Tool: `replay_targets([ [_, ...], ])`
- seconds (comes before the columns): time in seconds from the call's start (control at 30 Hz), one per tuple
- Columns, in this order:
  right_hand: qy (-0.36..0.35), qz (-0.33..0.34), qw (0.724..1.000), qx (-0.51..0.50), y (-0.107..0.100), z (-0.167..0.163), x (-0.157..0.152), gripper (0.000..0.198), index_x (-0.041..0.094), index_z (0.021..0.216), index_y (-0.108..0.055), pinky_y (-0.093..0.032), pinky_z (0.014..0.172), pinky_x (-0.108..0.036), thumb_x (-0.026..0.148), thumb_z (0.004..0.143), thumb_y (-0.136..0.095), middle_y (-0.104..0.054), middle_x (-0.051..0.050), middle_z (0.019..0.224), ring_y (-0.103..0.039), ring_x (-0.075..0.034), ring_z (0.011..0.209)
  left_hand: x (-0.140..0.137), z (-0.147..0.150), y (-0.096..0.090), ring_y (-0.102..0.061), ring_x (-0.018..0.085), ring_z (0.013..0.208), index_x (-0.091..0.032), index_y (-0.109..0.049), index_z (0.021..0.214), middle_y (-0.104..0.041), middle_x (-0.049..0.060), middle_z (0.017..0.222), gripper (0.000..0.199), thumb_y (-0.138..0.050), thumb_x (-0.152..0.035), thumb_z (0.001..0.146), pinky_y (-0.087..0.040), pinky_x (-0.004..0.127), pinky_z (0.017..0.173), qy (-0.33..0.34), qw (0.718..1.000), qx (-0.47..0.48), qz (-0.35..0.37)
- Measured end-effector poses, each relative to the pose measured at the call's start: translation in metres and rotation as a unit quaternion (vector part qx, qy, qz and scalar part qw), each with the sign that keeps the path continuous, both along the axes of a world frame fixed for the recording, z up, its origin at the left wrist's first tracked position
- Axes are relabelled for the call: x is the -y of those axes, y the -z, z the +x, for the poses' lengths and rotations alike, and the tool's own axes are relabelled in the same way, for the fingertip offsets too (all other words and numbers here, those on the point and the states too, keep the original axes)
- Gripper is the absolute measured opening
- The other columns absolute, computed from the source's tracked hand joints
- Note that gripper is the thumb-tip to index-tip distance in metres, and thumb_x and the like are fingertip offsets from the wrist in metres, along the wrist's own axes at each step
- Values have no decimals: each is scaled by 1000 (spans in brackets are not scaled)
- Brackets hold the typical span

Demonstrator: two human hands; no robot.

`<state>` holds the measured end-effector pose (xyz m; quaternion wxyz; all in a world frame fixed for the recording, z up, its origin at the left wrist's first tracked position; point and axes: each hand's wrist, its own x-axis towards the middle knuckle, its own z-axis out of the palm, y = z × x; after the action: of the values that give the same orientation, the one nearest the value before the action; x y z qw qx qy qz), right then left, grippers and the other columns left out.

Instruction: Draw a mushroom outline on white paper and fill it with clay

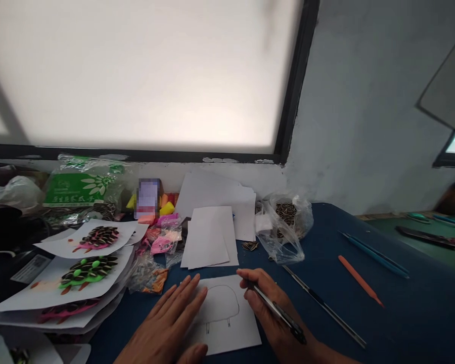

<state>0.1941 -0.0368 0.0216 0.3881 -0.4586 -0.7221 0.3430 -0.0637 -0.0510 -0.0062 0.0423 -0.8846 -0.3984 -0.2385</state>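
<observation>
A white sheet of paper (242, 337) lies in front of me, bearing a pen outline of a rounded body with two short legs. My left hand (167, 323) rests flat on the sheet's left side, fingers stretched out, covering part of the outline. My right hand (267, 303) grips a pen (278, 311) by the sheet's right edge. The pen's tip is hidden by the fingers, so I cannot tell whether it touches the paper.
Finished seed-and-clay hedgehog pictures (91, 273) are stacked at left. Blank sheets (210, 237), clay packets (165, 242) and a bag of sunflower seeds (286, 217) stand behind. A metal-ended tool (322, 303), an orange tool (360, 278) and blue tweezers (375, 253) lie at right.
</observation>
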Motion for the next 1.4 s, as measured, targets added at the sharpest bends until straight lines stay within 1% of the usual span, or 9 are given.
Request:
replay_targets([
  [0.1, -2, -12, 1000, 7, -2, -1, 1, 33, 25, 127, -56, -52, 95, -36, 32, 101, -37, -63, -11, 121, -60, -25, 116, 2, 0, 1, -53, 28, 131, -40, -22, 156, -44, -1, 153, 61, -49, -41, 102, -52, 37, 101, -41, 998, 52, -7],
  [0.23, -6, -3, 1000, 7, 0, -1, 2, 35, 25, 132, -54, -50, 99, -38, 29, 101, -38, -61, -11, 126, -58, -26, 119, 2, -1, 8, -54, 25, 131, -39, -40, 149, -51, -2, 149, 49, -41, -26, 102, -53, 33, 100, -73, 992, 105, 12],
  [0.47, -59, 80, 995, 16, 5, 6, 2, 46, 28, 144, -43, -48, 103, -40, 21, 98, -41, -57, -11, 127, -56, -26, 120, -4, -7, 15, -51, 22, 134, -33, -58, 131, -59, -1, 142, 43, -32, -17, 101, -48, 36, 106, -98, 978, 182, 3],
  [0.67, -48, 36, 996, 66, 14, 5, -8, 43, 22, 143, -47, -50, 99, -43, 24, 102, -37, -55, -14, 124, -58, -27, 115, -10, -9, 30, -59, 25, 126, -30, -62, 130, -65, 2, 135, 38, -44, -26, 97, -52, 35, 101, -98, 985, 140, -3],
  [0.83, -44, 64, 988, 133, 14, 23, -11, 47, 22, 143, -50, -51, 95, -44, 14, 97, -43, -56, -14, 124, -58, -27, 112, -12, -8, 42, -58, 27, 127, -31, -62, 132, -63, 3, 138, 38, -47, -31, 97, -51, 36, 102, -83, 993, 79, 34],
  [1.07, -34, 112, 968, 223, 26, 46, -6, 57, 20, 143, -52, -52, 92, -47, 4, 88, -44, -59, -16, 124, -58, -30, 110, -11, -6, 39, -59, 29, 126, -29, -64, 130, -62, 5, 138, 37, -44, -35, 99, -53, 39, 101, -84, 993, 66, 41],
  [1.2, -18, 144, 969, 202, 28, 43, -3, 49, 22, 137, -58, -54, 86, -46, 11, 92, -44, -63, -15, 119, -62, -30, 103, -13, -9, 42, -57, 28, 127, -31, -63, 130, -62, 4, 139, 37, -48, -34, 97, -51, 37, 102, -87, 993, 73, 38],
  [1.33, -5, 159, 983, 94, 19, 40, 3, 30, 29, 123, -65, -56, 84, -41, 31, 99, -46, -70, -11, 106, -66, -29, 97, -15, -10, 42, -56, 28, 128, -35, -54, 140, -55, 2, 146, 43, -48, -35, 98, -53, 38, 99, -69, 994, 75, 44],
  [1.4, -24, 144, 988, 55, 15, 39, 5, 29, 28, 114, -66, -56, 80, -39, 41, 100, -44, -71, -10, 96, -68, -28, 90, -14, -8, 37, -55, 29, 129, -35, -47, 146, -52, 2, 148, 46, -45, -41, 101, -54, 41, 97, -57, 995, 66, 38],
])
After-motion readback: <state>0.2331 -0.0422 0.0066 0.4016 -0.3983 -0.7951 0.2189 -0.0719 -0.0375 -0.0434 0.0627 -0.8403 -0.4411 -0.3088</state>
